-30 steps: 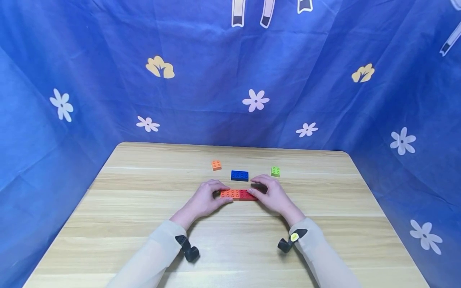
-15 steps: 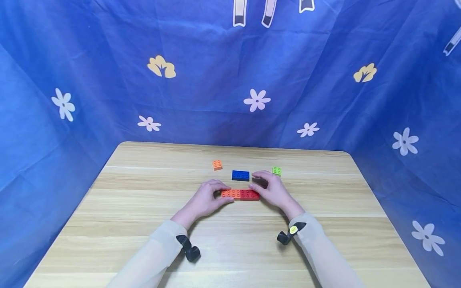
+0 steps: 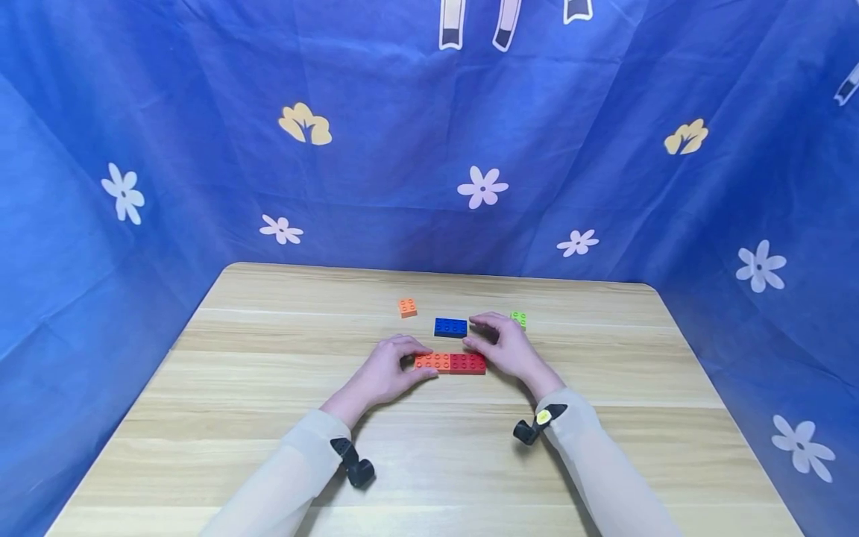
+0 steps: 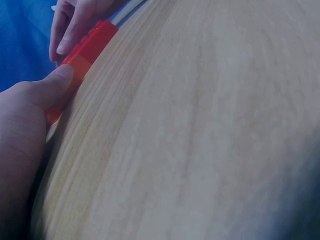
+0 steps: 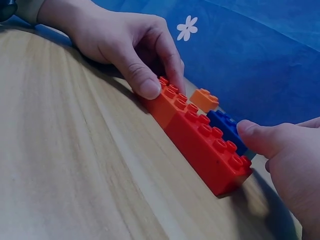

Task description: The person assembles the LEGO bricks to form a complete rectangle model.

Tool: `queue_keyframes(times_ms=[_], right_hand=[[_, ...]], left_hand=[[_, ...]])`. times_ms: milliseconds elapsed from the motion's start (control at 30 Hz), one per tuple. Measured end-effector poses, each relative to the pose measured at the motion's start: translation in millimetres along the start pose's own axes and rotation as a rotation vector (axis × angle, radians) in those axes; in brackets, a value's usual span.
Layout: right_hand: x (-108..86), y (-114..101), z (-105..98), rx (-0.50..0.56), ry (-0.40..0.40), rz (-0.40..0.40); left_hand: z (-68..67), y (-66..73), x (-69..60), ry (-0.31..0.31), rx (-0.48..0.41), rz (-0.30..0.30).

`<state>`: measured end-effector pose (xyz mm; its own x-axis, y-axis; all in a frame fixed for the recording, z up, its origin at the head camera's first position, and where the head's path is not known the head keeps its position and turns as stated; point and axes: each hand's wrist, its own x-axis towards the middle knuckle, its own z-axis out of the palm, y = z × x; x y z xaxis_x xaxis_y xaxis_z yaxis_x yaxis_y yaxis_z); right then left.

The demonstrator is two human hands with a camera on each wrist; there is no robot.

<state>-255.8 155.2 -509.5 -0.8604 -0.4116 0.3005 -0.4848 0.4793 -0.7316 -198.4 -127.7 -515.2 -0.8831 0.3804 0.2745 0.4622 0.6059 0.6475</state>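
Note:
An orange eight-stud-type toy brick [image 3: 432,362] and a red toy brick [image 3: 467,364] lie end to end on the table, meeting without a visible gap. My left hand [image 3: 385,371] holds the orange brick, thumb on its near side and fingers on the far side. Just behind the red brick, my right hand [image 3: 506,349] has thumb and forefinger apart around the right end of a dark blue brick [image 3: 450,327]. In the right wrist view its thumb [image 5: 255,135] overlaps the blue brick; contact cannot be told.
A small orange brick [image 3: 407,308] lies behind, left of the blue one. A small lime green brick [image 3: 519,318] is partly hidden behind my right hand. The wooden table [image 3: 436,462] ends at a blue patterned cloth [image 3: 403,186].
My right hand has let go of the red brick and moved back toward the blue brick's right end. The left hand has stayed on the orange brick.

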Motion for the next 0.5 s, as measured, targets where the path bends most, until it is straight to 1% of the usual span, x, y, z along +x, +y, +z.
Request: queue_keyframes(times_ms=[500], right_hand=[[13.6, -3.5, -2.9, -0.047, -0.052, 0.0]], left_hand=[[-1.4, 2.3, 0.2, -0.015, -0.006, -0.013]])
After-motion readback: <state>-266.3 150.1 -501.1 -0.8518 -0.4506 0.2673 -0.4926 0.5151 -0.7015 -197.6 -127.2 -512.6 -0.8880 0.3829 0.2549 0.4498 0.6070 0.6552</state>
